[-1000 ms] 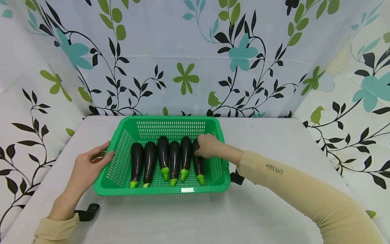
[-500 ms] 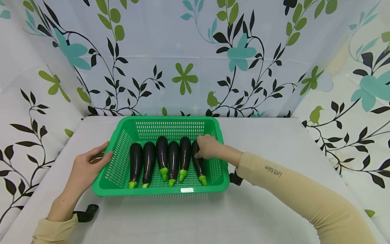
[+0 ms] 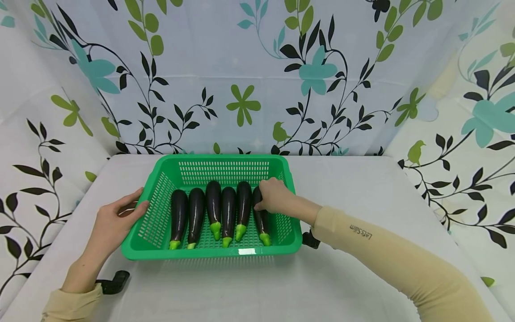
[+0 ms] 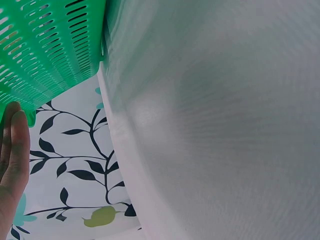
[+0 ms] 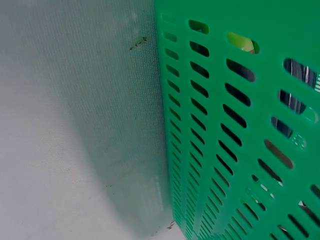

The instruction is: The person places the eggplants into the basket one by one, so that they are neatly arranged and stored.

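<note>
A green perforated plastic basket holds several dark purple eggplants with green caps, lying side by side in a row. My right hand reaches over the basket's right side and grips the upper part of the rightmost eggplant. Its fingertips are partly hidden. At the basket's left edge, my left hand touches the outside of the rim with thumb and fingers. In the left wrist view, straight fingers of that hand lie against the basket wall. The right wrist view shows only the slotted outer wall, eggplants glimpsed through it.
The basket stands on a white-covered table. Behind it hangs a curtain printed with leaves and flowers, and similar cloth covers both sides. Black wrist-worn pieces show by both forearms.
The rightmost eggplant's capped end has swung slightly right and then a little back, with my right hand still gripping it. My left hand keeps its place on the rim.
</note>
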The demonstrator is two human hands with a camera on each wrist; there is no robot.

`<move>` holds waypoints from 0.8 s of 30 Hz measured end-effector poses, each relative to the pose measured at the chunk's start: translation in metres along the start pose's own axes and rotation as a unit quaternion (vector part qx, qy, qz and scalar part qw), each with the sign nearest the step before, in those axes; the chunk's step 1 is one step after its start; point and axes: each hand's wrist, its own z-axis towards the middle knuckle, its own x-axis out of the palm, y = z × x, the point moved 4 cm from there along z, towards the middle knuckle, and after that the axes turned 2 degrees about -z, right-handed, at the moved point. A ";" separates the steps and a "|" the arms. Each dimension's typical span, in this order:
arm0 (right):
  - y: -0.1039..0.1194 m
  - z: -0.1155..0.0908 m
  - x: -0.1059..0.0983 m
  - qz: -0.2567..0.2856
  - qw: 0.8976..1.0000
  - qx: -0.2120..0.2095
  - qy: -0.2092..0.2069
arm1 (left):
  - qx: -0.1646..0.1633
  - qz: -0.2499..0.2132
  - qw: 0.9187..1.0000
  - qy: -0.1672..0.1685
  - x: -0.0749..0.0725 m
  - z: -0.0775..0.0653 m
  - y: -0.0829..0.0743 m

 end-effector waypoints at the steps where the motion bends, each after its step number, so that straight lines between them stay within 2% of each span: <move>1: 0.000 0.000 0.000 0.002 1.000 -0.001 -0.004 | 0.001 0.001 1.000 -0.001 0.000 0.000 0.000; 9: 0.000 -0.004 -0.003 0.022 0.999 -0.010 -0.044 | -0.003 -0.004 1.000 0.001 0.000 0.000 0.001; 17: 0.002 -0.013 -0.008 0.067 0.991 -0.061 -0.100 | -0.004 -0.004 1.000 -0.001 -0.001 -0.001 0.002; 24: 0.002 -0.024 -0.012 0.131 0.982 -0.091 -0.102 | -0.004 -0.002 1.000 -0.007 -0.002 -0.001 0.003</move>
